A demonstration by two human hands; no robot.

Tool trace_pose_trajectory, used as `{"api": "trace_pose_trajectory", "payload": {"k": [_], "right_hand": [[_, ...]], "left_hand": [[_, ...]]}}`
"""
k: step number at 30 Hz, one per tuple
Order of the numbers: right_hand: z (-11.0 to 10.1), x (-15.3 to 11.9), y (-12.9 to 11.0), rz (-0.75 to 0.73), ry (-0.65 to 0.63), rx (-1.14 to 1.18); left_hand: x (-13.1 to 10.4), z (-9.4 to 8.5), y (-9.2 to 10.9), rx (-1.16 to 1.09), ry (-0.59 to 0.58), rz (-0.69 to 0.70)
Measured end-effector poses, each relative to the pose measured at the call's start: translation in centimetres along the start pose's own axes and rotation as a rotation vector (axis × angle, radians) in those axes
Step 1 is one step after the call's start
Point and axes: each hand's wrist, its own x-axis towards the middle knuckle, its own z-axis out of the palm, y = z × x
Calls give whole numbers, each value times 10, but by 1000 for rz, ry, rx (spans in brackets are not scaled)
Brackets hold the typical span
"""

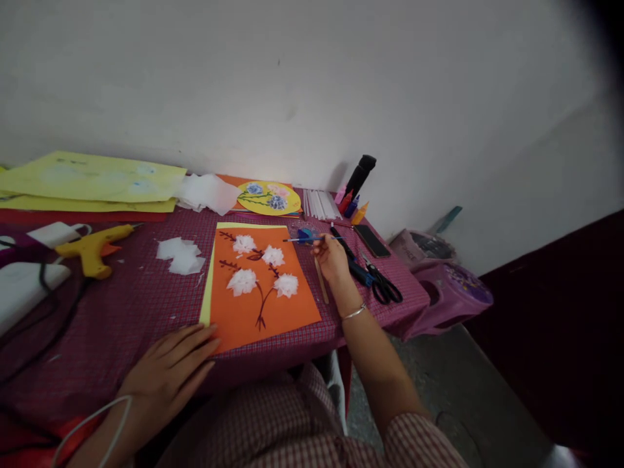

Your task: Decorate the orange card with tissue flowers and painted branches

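Note:
An orange sheet [285,315] lies on the table over a yellow sheet [207,302]. White ruffled flowers [242,282] are on it, with dark painted stems [264,305] and leaves. My left hand [170,364] lies flat with fingers stretched out, its fingertips on the sheet's lower left corner. In my right hand [331,257] a thin blue paintbrush [303,240] is pinched, its tip pointing left near the sheet's upper right edge. Behind the brush is a small palette with blue paint [305,233]. A flat wooden stick [322,281] lies below my right hand.
Left are a yellow glue gun [92,250], white paper pieces [180,255] and a white power strip [29,292] with cables. A painted yellow oval [270,197], glue sticks [320,205] and paint bottles [359,213] stand behind. Scissors [383,286] and a phone [371,240] lie right.

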Motion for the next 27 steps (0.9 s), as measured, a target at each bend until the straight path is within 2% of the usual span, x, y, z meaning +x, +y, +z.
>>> {"api": "trace_pose_trajectory", "payload": {"k": [5,10,12,15,17,19,24,27], "right_hand": [[1,-1,-3,55,3,73],[5,-1,-4,29,13,79],[9,7,-10,-58,57,17],[17,27,-23,-321,107,-141],[20,41,-29,-496,98,-277],[17,51,-28,-594,113,-413],[-6,57,-7,-579,235,-601],[-17,58,-2,-553,228,-636]], "left_hand": [[7,-8,2,-28,51,26],[3,-6,0,-10,31,19],[2,-4,-1,0,27,18],[4,-3,-2,25,40,47],[6,-4,-2,39,47,61],[8,-6,-2,42,49,71],[9,-8,-3,3,41,89],[7,-7,-3,-6,32,65]]}}
